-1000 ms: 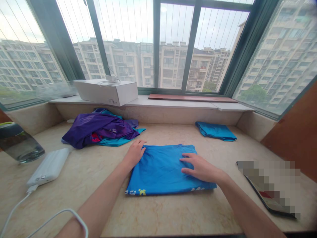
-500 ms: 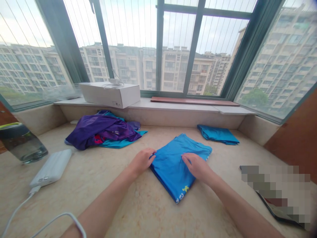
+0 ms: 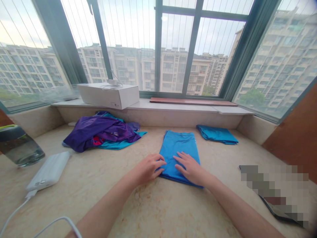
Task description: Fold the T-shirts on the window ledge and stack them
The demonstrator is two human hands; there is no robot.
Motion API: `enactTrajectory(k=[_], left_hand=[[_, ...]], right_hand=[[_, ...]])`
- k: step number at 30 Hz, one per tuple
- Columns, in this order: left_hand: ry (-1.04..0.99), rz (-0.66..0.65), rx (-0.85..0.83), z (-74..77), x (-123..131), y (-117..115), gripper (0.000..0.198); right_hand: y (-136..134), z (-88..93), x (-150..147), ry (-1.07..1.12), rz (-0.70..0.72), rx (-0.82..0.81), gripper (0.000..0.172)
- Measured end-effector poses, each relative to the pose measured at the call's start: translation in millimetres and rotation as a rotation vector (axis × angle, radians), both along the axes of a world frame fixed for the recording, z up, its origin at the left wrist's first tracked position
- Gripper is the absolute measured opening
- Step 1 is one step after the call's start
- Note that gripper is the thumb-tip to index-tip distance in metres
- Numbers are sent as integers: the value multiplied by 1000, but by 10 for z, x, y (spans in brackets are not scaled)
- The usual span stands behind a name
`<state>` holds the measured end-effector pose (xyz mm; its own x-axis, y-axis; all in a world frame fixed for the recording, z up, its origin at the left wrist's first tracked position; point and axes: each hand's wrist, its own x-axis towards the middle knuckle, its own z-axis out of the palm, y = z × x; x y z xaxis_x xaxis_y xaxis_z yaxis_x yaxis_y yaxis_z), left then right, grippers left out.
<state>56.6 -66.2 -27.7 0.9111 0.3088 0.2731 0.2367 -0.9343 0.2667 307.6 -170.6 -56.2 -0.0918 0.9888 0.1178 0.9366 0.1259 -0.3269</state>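
A folded blue garment (image 3: 179,145) lies flat on the stone counter in front of me, its long side running toward the window. My left hand (image 3: 152,168) is at its left edge near the front corner, fingers apart and touching the cloth. Across its front half rests my right hand (image 3: 189,168), fingers spread flat on top. Farther back on the right sits a second folded garment (image 3: 218,135), teal-blue. At the back left is a loose heap of purple clothing (image 3: 104,130), with red and teal cloth showing in it.
On the left stand a dark water bottle (image 3: 21,147) and a white power bank (image 3: 48,172) with a cable plugged in. A white box (image 3: 109,94) rests on the window ledge. At the right lies a flat dark-edged device (image 3: 279,211), partly blurred out.
The blue garment has turned from a slanted position to nearly straight, its front edge now facing me. Both hands have shifted with it, and the right fingers are more spread.
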Motion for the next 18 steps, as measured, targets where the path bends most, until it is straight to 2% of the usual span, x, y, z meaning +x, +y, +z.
enactTrajectory(k=[4,9,14,18], left_hand=[[72,-20,19,15,-20,-4,38],[149,35,-13,-13,-32,34,45],[142,79,-37,-24,-51,103,44],[151,60,-33,24,-66,82,45]], right_hand=[[-5,49,-112,55,131,-114,57],[34,197,-3,200,298,-138,54],[-164,302,301,346,294,-254,58],[-260,309,477,386,283,-361,64]])
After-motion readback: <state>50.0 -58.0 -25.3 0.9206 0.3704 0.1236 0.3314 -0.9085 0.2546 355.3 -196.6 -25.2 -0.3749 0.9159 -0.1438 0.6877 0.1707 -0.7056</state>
